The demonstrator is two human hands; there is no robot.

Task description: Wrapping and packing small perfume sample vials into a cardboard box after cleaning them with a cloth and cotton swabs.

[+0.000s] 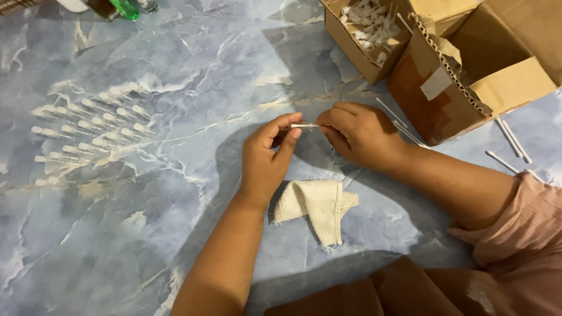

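While both forearms reach in from the near edge over the marbled table [175,234], the left hand [266,158] stands on its side, thumb and forefinger pinched on one end of a thin white stick [305,126]. Opposite, the right hand [360,133] curls palm down, its fingertips closed on the stick's other end. Just near of the hands lies a folded cloth [316,206]. Rows of sticks [93,126] lie far left, and cardboard boxes [445,64] stand far right.
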